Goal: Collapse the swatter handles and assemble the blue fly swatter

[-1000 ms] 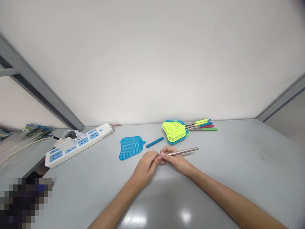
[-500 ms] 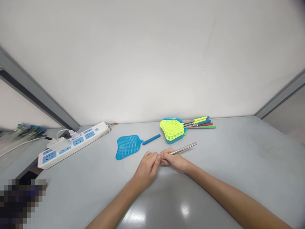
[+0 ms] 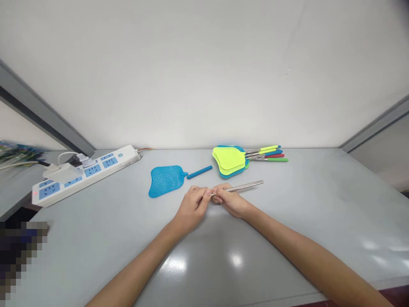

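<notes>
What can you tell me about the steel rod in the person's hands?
The slim, straight stainless steel rod looks like a bare, shiny tube, with no coloured grip showing. Its near end sits in the right hand, against the left hand; the exact contact is hard to tell. Its far end points right, free of both hands.

Left hand (image 3: 191, 209) and right hand (image 3: 231, 203) close together, fingers touching, so no way between them. Metal stick (image 3: 244, 186) pokes out right from right hand, in way of going up to swatter pile (image 3: 228, 158). Blue swatter (image 3: 166, 181) and blue handle (image 3: 199, 172) block way up from left hand. Plug strip (image 3: 86, 175) sits far left. Wide room on table (image 3: 96, 251) right of hands. Wall (image 3: 204, 72) stops reach at back.
</notes>
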The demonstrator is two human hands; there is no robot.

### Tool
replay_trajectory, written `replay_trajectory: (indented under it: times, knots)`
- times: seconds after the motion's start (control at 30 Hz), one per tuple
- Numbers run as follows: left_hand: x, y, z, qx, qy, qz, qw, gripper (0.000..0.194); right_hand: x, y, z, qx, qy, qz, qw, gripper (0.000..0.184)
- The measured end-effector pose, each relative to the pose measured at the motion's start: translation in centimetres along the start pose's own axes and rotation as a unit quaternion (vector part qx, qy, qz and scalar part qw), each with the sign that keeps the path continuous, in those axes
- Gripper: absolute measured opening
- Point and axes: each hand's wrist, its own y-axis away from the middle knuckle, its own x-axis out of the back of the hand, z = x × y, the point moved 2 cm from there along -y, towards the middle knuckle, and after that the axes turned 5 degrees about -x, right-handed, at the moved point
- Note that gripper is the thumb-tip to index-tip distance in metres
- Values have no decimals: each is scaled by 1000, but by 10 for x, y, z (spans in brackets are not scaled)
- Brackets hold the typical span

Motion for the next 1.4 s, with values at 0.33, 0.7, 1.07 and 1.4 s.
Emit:
replay_trajectory:
  times: [0.33, 0.7, 1.07, 1.4]
  knots:
    - [17, 6, -20, 79, -6, 81, 994, 34, 6, -1, 0, -17, -80, 15, 997, 34]
    - [27, 9, -33, 88, -15, 82, 993, 35, 8, -1, 1, -26, -99, 40, 994, 35]
    - [27, 11, -33, 116, 40, 50, 991, 37, 3, 0, 0, -33, -88, 45, 995, 35]
    - [29, 12, -33, 105, 13, 27, 994, 34, 1, 0, -2, -42, -64, 32, 997, 39]
